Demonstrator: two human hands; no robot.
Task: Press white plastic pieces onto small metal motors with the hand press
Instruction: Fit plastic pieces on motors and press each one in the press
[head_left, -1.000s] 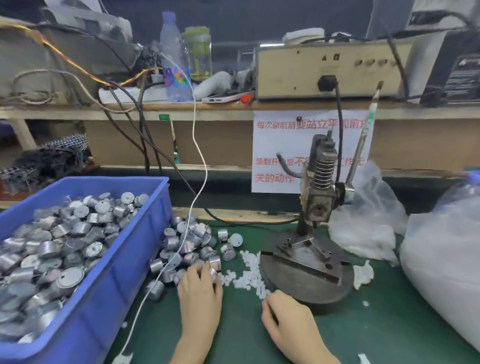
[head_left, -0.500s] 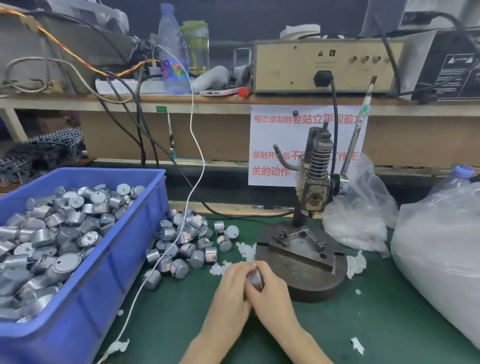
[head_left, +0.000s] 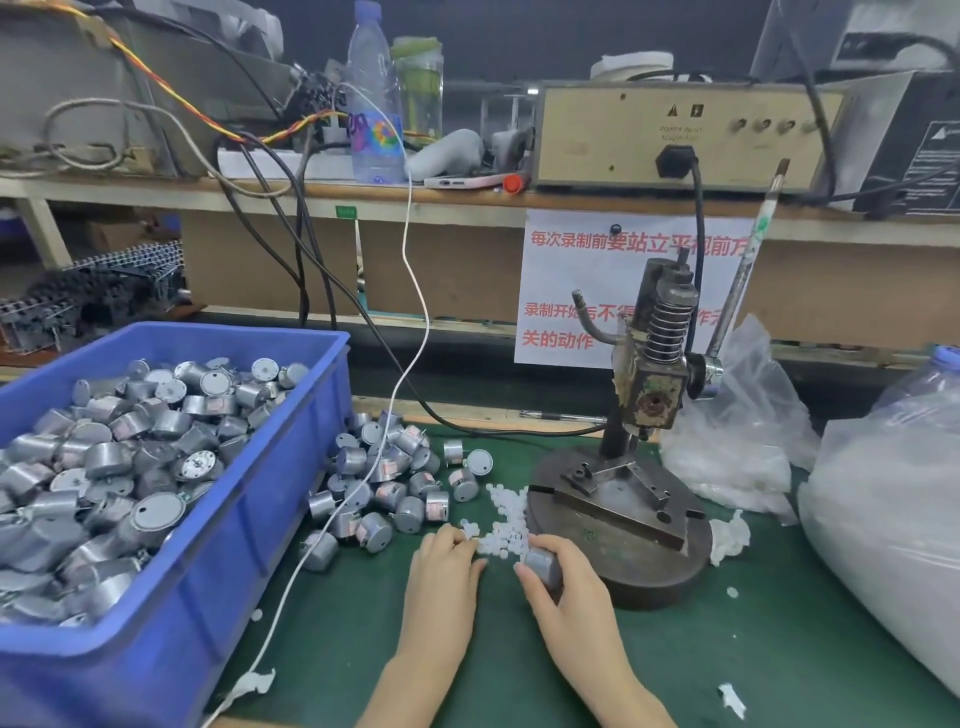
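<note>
My right hand (head_left: 563, 597) grips a small metal motor (head_left: 543, 564) just in front of the hand press base (head_left: 623, 525). My left hand (head_left: 444, 566) lies beside it with its fingertips at the near edge of a heap of white plastic pieces (head_left: 501, 514); whether it pinches one is hidden. The hand press (head_left: 654, 384) stands upright on its round base, its lever (head_left: 743, 270) raised to the right. Loose motors (head_left: 384, 478) lie in a pile left of the white pieces.
A blue bin (head_left: 244, 545) full of motors stands at the left. Clear bags of white pieces (head_left: 883, 530) fill the right side. A white cable (head_left: 363, 483) crosses the motor pile. A shelf with a beige power unit (head_left: 670, 135) and bottles runs behind.
A second ago each hand reached into its own pile. Half a second ago they met around a motor. Now they are apart: the right holds the motor, the left is back at the white pieces.
</note>
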